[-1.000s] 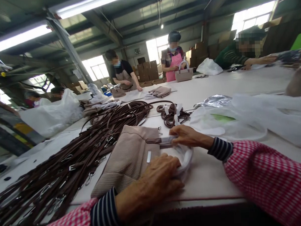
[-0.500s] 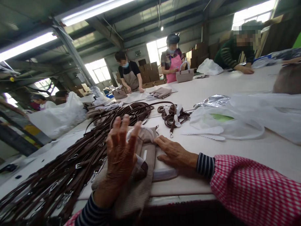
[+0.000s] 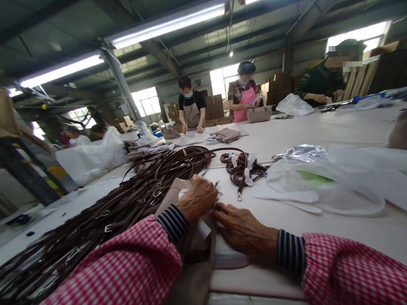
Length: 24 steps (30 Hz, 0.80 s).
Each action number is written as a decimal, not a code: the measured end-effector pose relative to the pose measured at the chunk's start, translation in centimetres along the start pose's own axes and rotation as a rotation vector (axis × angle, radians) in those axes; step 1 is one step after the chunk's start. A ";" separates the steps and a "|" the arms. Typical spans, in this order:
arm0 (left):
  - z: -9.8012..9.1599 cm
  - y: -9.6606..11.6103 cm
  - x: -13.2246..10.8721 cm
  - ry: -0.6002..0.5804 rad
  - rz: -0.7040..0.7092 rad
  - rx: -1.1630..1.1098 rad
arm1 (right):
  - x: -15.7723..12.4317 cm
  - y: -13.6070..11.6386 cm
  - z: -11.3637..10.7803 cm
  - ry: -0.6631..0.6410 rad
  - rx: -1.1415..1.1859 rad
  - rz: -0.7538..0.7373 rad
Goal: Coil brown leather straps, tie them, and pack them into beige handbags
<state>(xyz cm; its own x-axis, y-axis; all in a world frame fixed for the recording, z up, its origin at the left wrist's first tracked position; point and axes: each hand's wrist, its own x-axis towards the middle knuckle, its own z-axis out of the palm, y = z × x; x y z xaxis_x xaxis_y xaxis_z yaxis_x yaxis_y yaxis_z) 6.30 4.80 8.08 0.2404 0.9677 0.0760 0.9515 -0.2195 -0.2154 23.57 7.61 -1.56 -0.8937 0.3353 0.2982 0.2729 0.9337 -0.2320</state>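
Note:
A taupe handbag lies flat in front of me at the table's edge, partly covered by my arms. My left hand is closed at its upper part, knuckles up, the fingertips hidden. A small metal clasp pokes out just beyond that hand. With fingers bent, my right hand grips the bag's right edge, close to the left fingers. What exactly the fingertips pinch is hidden. White paper shows on the bag below my hands, and a pale curved strip lies under my right wrist.
A big heap of brown straps with metal hooks spreads on the left. Coiled straps lie ahead. Clear plastic bags and white strips are on the right. Several people work across the table, near a finished handbag.
My left hand, raised with spread fingers before, has come down and forward and closed at the bag's upper part. My right hand stays at the bag's edge. The view has tilted up slightly.

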 end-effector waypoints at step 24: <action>3.6 -5.6 -2.8 0.146 -0.195 -0.843 | 8.6 7.3 -0.8 0.125 0.663 0.332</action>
<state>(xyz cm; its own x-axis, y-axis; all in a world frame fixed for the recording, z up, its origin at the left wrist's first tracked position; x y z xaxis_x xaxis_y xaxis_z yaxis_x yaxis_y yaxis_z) -0.41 3.77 5.56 0.0258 0.9846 0.1732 0.7892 -0.1264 0.6010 18.16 17.40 0.09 -0.7439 0.6346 0.2094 0.2135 0.5227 -0.8254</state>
